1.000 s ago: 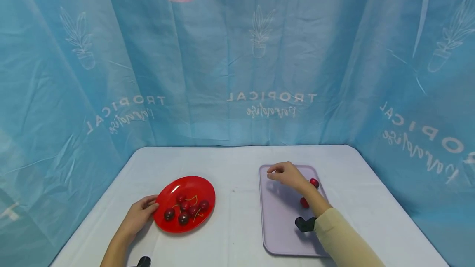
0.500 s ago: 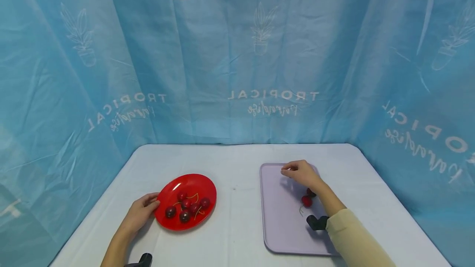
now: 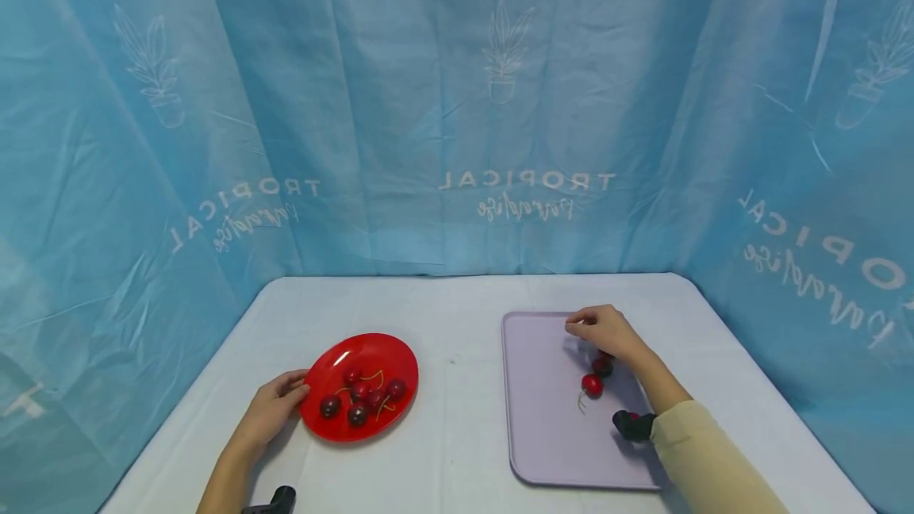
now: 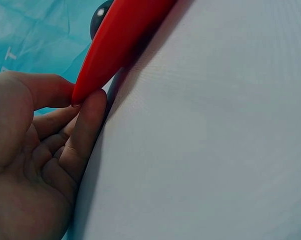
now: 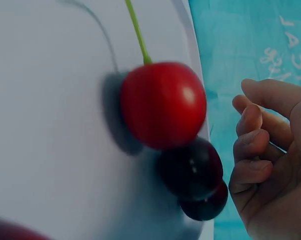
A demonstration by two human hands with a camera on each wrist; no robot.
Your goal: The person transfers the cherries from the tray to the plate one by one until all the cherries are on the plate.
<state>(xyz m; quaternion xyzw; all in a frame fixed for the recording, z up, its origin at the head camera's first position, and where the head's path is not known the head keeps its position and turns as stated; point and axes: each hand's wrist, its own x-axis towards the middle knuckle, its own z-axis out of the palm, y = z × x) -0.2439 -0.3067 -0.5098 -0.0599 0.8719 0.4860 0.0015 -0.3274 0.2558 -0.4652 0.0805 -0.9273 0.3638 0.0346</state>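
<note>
My left hand (image 3: 274, 407) pinches the left rim of a red plate (image 3: 389, 351) between thumb and fingers; in the left wrist view that plate (image 4: 115, 45) is tilted up there, with a dark cherry (image 4: 97, 20) showing over its edge. Several cherries (image 3: 360, 391), some with stems, lie in the plate. My right hand (image 3: 603, 329) hovers over the far right part of a lilac tray (image 3: 543, 435), its fingers loosely curled around nothing. Below it on the tray are a red cherry (image 5: 163, 105) with a green stem and two darker cherries (image 5: 190, 167).
A white cloth covers the table (image 3: 457, 387), and the plate and tray stand apart on it. Blue printed curtains (image 3: 457, 101) close off the back and both sides. Part of another red cherry (image 3: 634, 416) shows behind the black wrist mount (image 3: 631, 427) on my right arm.
My right hand has moved to the right over the tray, uncovering the stemmed red cherry and a dark one. My left hand stays at the plate's rim.
</note>
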